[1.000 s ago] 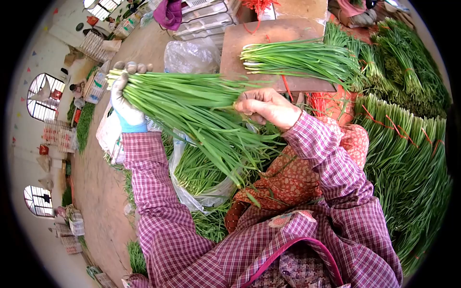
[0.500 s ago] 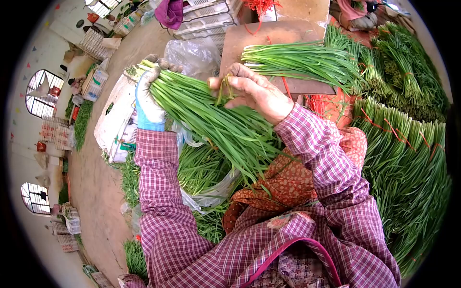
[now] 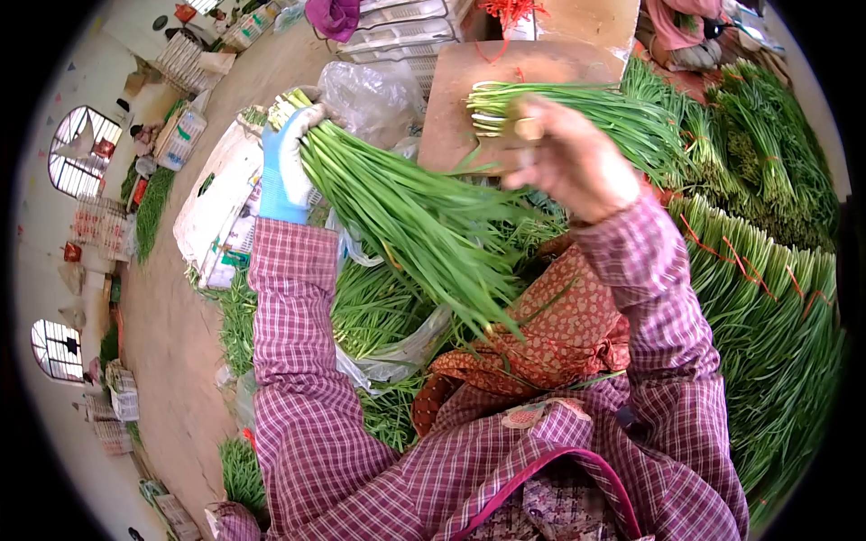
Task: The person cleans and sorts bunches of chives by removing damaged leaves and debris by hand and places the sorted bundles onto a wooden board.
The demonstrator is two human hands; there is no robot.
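Green leaves fanned out in a held bunch (image 3: 397, 203), seen from the head view left of the brown desk (image 3: 444, 113) and stretching nearer to the body than that desk. Clamped round the pale stem ends of that bunch: left hand (image 3: 292, 162), in a white glove with blue at the wrist, grip closed firmly on the stalks, leaves hanging loose toward the lap. Seen across the near edge of the desk: bare right hand (image 3: 582, 162), raised and blurred, fingers bent. Cannot tell whether pinched on anything or with thumb and fingers apart.

Lying on the desk, partly hidden behind the right hand: resting bunch (image 3: 627, 117), pale ends toward the left. Beyond the desk: red strips (image 3: 512, 9). Just left of the desk: crumpled clear plastic bag (image 3: 370, 99), with stacked white crates (image 3: 406, 41) farther back. Nearer to the body than the desk: loose greens (image 3: 374, 311) in a clear plastic liner (image 3: 406, 350), beside red-brown patterned cloth (image 3: 564, 307) over the lap. Right of the desk: dense rows of upright greens (image 3: 776, 352), crossed by red ties (image 3: 743, 261).
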